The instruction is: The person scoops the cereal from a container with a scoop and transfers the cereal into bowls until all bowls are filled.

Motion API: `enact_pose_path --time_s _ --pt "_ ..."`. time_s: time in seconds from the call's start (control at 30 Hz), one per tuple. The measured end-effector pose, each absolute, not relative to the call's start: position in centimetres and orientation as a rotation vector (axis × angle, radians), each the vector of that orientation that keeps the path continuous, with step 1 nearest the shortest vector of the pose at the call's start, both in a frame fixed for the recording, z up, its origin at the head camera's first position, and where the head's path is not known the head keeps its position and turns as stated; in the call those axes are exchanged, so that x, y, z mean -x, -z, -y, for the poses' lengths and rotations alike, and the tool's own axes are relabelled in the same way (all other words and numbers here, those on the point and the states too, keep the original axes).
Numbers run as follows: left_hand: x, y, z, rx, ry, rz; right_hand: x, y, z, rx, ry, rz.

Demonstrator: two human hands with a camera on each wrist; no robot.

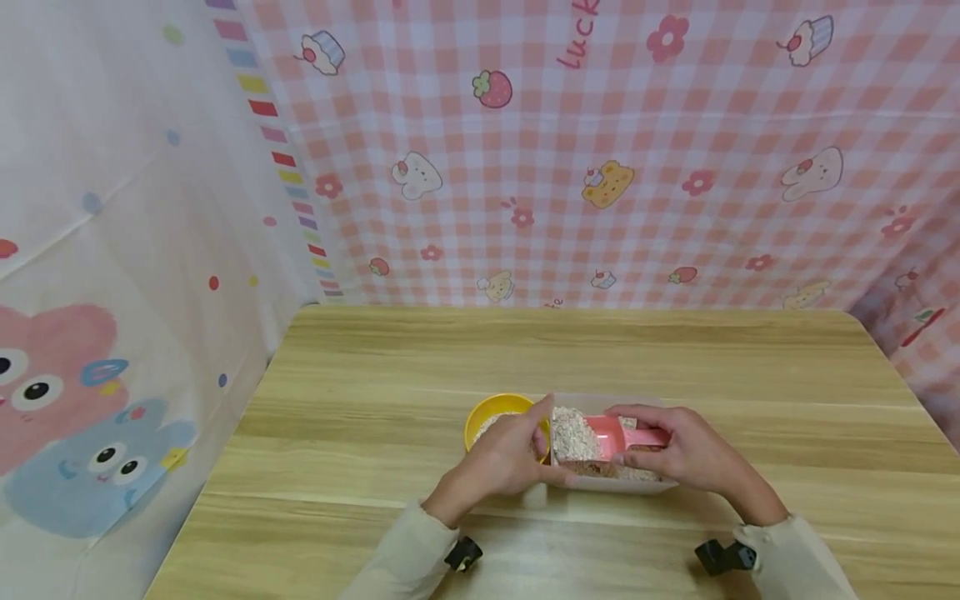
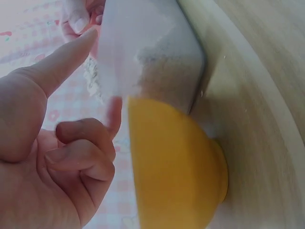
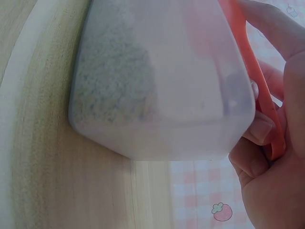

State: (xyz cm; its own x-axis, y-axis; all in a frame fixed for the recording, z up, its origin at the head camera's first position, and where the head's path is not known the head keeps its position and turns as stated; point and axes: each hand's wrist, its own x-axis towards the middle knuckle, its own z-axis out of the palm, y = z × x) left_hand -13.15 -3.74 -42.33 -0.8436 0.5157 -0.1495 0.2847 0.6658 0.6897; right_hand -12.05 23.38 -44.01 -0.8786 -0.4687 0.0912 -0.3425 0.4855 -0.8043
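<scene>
A translucent plastic container (image 1: 625,485) holding pale flakes that look like oats (image 1: 573,435) stands on the table. Inside it lies a pink scoop (image 1: 609,435), tilted among the flakes. My right hand (image 1: 686,446) grips the scoop's handle (image 3: 259,78) over the container's right end. With thumb and index finger spread across its width, my left hand (image 1: 501,454) holds the container's left end; its other fingers curl inward in the left wrist view. Just beside that hand sits a yellow bowl (image 2: 176,167) with some flakes in it, partly hidden by the hand in the head view.
The wood-grain table (image 1: 360,467) extends around the container and bowl. A pink checked cloth (image 1: 555,167) hangs behind the table's far edge, and a white patterned cloth (image 1: 150,208) hangs along the left. A few small crumbs lie near the container.
</scene>
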Motion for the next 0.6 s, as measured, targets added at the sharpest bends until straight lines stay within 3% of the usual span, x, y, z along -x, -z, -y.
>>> enact_pose_path --time_s 0.6 --pt "13.2 42.3 8.9 -0.43 -1.094 -2.758 12.4 44.2 -23.3 0.695 1.361 -2.573"
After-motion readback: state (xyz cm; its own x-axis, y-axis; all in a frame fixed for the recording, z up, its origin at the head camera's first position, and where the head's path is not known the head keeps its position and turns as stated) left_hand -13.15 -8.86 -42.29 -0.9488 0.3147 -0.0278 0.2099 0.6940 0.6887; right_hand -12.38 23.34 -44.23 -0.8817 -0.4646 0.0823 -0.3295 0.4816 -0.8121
